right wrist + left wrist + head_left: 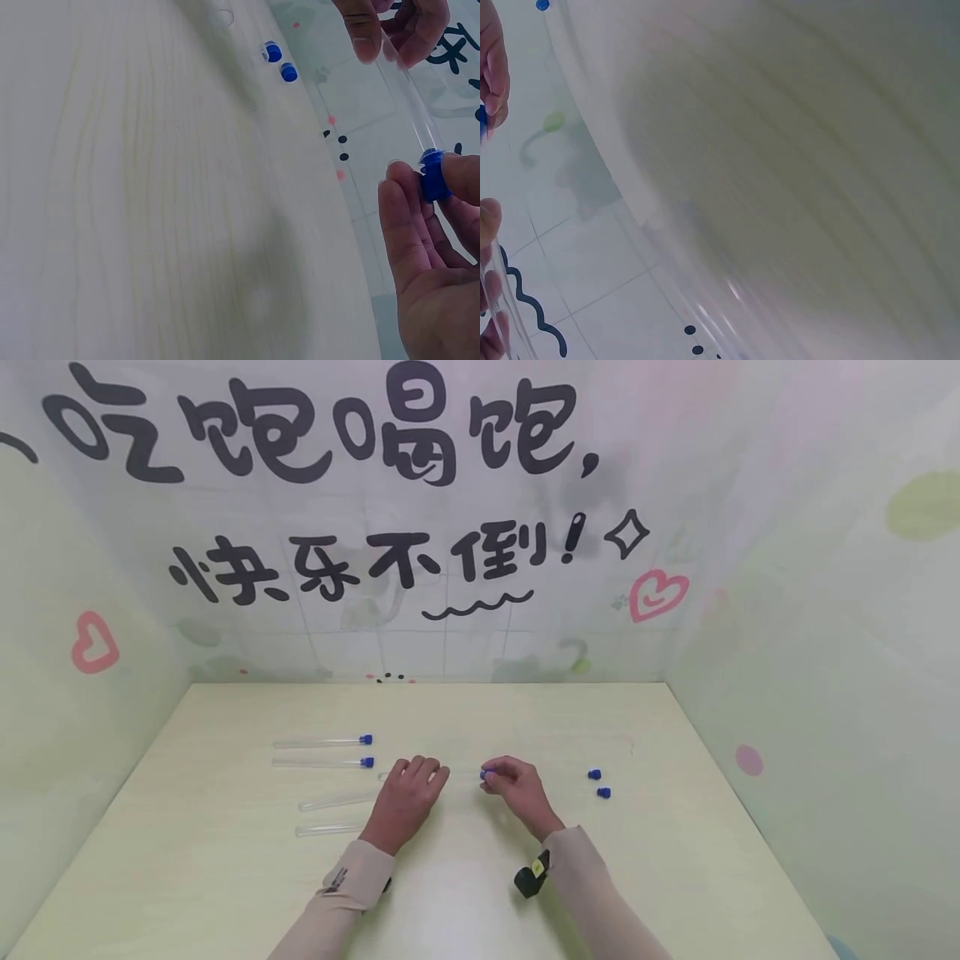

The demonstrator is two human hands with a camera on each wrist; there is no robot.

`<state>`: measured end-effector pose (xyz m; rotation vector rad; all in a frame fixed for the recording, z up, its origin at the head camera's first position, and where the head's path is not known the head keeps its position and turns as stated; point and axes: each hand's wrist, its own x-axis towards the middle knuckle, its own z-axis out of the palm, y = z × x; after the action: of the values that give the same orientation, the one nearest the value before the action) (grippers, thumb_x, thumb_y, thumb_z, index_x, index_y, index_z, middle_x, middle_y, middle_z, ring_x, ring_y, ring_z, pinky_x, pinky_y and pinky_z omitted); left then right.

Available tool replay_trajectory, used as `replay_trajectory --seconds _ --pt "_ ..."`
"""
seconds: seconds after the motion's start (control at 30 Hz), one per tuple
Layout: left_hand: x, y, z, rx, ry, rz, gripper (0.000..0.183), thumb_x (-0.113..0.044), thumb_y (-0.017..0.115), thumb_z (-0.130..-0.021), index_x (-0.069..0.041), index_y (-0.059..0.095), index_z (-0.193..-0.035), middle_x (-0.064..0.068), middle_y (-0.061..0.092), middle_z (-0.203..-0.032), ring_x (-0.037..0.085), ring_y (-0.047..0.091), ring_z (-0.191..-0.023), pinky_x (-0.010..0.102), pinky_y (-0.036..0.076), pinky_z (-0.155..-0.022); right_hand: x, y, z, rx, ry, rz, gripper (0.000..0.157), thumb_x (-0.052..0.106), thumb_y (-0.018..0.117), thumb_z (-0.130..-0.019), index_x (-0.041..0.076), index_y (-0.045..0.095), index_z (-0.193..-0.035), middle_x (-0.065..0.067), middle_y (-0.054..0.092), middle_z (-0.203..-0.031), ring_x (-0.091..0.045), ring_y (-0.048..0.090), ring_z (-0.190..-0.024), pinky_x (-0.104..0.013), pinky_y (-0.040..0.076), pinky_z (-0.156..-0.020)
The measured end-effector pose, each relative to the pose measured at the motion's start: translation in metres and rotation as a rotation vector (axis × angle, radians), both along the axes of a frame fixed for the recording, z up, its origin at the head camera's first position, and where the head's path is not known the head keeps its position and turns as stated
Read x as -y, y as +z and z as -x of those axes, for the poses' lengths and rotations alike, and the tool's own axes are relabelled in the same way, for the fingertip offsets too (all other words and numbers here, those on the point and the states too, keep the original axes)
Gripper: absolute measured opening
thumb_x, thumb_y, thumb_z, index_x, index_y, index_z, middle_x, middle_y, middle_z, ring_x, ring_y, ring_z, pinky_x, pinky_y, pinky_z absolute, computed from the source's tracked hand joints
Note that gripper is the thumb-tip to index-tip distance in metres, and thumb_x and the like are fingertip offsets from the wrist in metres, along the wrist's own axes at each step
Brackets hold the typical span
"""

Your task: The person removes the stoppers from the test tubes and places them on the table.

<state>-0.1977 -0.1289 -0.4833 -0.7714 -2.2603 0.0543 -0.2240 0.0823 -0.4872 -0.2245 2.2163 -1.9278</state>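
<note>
In the head view, my left hand (411, 797) grips a clear test tube (409, 90) around its body, holding it above the table and pointing right. My right hand (521, 789) pinches a blue cap (433, 176) between thumb and fingers, right at the tube's mouth. Seen from the right wrist, cap and tube are in line. Only a sliver of the tube and some fingertips (489, 225) of the left hand show at the edge of the left wrist view.
Two tubes with blue caps (318, 764) lie at the back left of the pale wooden table (465, 902). Nearer the front are two uncapped tubes (326, 830), partly behind my left hand and arm. Two loose blue caps (603, 793) lie to the right. Printed walls surround the table.
</note>
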Motion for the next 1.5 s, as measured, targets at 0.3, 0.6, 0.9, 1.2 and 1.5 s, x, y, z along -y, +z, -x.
replay_trajectory --seconds 0.3,0.6,0.9,1.2,1.5 --pt "0.012 -0.003 0.005 0.021 0.006 -0.074 0.028 0.007 0.072 -0.070 -0.004 0.063 -0.094 0.010 0.065 -0.090 0.024 0.063 -0.082 0.036 0.052 -0.069 -0.017 0.000 0.007 0.021 -0.078 -0.042 0.022 0.000 0.057 -0.091 -0.008 0.060 -0.112 -0.020 0.065 -0.103 -0.011 0.066 -0.083 -0.029 0.056 -0.081" --pt "0.032 -0.009 0.014 0.038 0.066 -0.127 0.025 0.008 0.069 -0.071 -0.002 0.063 -0.092 0.012 0.065 -0.089 0.027 0.062 -0.081 0.039 0.051 -0.069 -0.048 0.003 0.024 0.089 -0.232 -0.148 0.028 0.005 0.057 -0.092 -0.004 0.055 -0.119 -0.019 0.065 -0.104 -0.014 0.066 -0.086 -0.032 0.055 -0.083" --pt "0.057 -0.009 0.015 0.168 0.192 -0.126 0.019 0.000 0.073 -0.075 -0.005 0.063 -0.090 0.010 0.064 -0.088 0.027 0.062 -0.082 0.040 0.050 -0.069 -0.078 0.008 0.039 0.084 -0.296 -0.252 0.021 0.005 0.056 -0.093 -0.004 0.057 -0.111 -0.022 0.064 -0.105 -0.016 0.066 -0.086 -0.034 0.055 -0.084" --pt "0.071 -0.012 0.016 0.222 0.220 -0.153 0.016 0.000 0.073 -0.076 -0.004 0.061 -0.087 0.010 0.060 -0.084 0.028 0.059 -0.076 0.039 0.048 -0.064 -0.100 0.005 0.047 0.048 -0.299 -0.322 0.021 0.006 0.055 -0.093 -0.005 0.058 -0.111 -0.023 0.063 -0.106 -0.018 0.065 -0.086 -0.032 0.055 -0.081" --pt "0.076 -0.011 0.013 0.319 0.275 -0.137 0.012 -0.002 0.070 -0.080 -0.004 0.062 -0.088 0.011 0.062 -0.082 0.029 0.058 -0.073 0.039 0.045 -0.060 -0.113 0.000 0.047 -0.063 -0.301 -0.563 0.020 0.009 0.059 -0.091 -0.002 0.062 -0.107 -0.019 0.066 -0.103 -0.029 0.061 -0.092 -0.036 0.048 -0.077"
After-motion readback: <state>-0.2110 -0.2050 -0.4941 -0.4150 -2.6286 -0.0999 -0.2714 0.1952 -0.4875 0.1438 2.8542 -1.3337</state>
